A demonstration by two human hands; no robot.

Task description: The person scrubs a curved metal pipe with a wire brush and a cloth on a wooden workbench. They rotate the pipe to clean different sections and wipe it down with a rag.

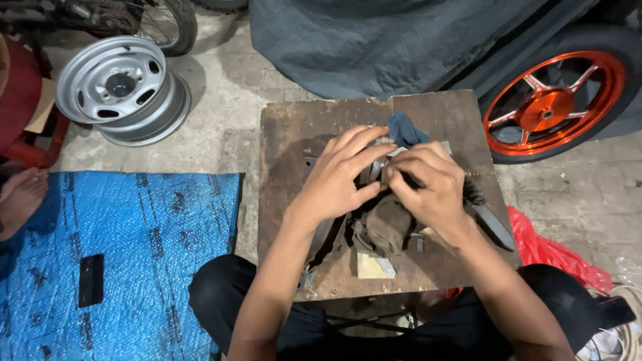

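Observation:
On a worn brown board [441,117], my left hand [338,177] and my right hand [428,187] close together over a dark metal part [372,171] that shows between them. My left hand grips the part from the left. My right hand presses on it from the right with a black brush [473,192] sticking out under the palm. A blue rag [405,129] lies just beyond my fingers. A grimy brown rag [382,227] sits under my wrists. Most of the part is hidden by my hands.
A silver steel wheel rim [120,87] lies on the concrete at the far left. An orange alloy wheel with tyre [555,100] stands at the right. A blue plastic sheet [134,254] with a small black object [91,279] covers the floor left of me. A red bag [548,251] lies right. Another person's bare foot [20,197] rests at the left edge.

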